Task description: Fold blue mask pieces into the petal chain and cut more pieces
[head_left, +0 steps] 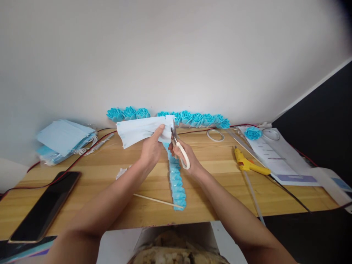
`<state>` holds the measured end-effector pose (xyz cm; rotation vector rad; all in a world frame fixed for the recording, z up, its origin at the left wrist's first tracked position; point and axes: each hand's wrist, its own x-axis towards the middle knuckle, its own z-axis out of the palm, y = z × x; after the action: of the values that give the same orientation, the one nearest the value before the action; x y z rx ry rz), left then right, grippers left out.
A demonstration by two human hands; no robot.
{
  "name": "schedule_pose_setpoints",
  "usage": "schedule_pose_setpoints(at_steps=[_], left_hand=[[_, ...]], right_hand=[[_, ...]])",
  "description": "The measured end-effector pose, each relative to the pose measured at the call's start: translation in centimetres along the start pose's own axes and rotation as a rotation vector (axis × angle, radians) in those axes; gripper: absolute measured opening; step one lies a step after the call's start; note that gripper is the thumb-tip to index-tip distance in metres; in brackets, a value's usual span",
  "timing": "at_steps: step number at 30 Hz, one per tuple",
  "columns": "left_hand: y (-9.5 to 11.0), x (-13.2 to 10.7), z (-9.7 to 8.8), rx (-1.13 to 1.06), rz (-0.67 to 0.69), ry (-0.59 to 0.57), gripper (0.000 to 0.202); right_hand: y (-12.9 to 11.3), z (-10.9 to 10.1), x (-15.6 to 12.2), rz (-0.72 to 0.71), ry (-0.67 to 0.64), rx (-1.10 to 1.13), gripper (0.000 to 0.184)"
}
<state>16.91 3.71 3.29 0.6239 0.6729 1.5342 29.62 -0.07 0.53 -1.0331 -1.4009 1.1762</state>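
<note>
My left hand pinches a pale blue face mask, held up flat above the wooden table. My right hand grips white-handled scissors, whose blades point up at the mask's right edge. Below my hands a strip of folded blue mask pieces hangs down onto the table. A thin wooden stick lies beside that strip.
Blue fabric roses line the wall, one more rose sits on papers at right. A yellow glue gun, a tape ring, a stack of masks at left, a black phone, red cables.
</note>
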Motion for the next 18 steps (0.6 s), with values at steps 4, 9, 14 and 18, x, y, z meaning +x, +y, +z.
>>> schedule_pose_setpoints(at_steps=[4,9,14,18], left_hand=[[0.4,0.1,0.1,0.007,0.025,0.008,0.019],[0.8,0.3,0.2,-0.017,0.020,0.041,0.023],[1.8,0.9,0.2,-0.077,0.082,0.072,0.016],[2.4,1.3,0.1,-0.083,0.124,0.056,0.016]], right_hand=[[-0.1,0.0,-0.1,-0.017,-0.024,-0.025,0.050],[0.1,0.2,-0.1,0.004,-0.048,0.024,0.053],[0.2,0.2,0.0,0.059,-0.027,0.037,0.068],[0.0,0.1,0.0,0.066,-0.040,0.022,0.070]])
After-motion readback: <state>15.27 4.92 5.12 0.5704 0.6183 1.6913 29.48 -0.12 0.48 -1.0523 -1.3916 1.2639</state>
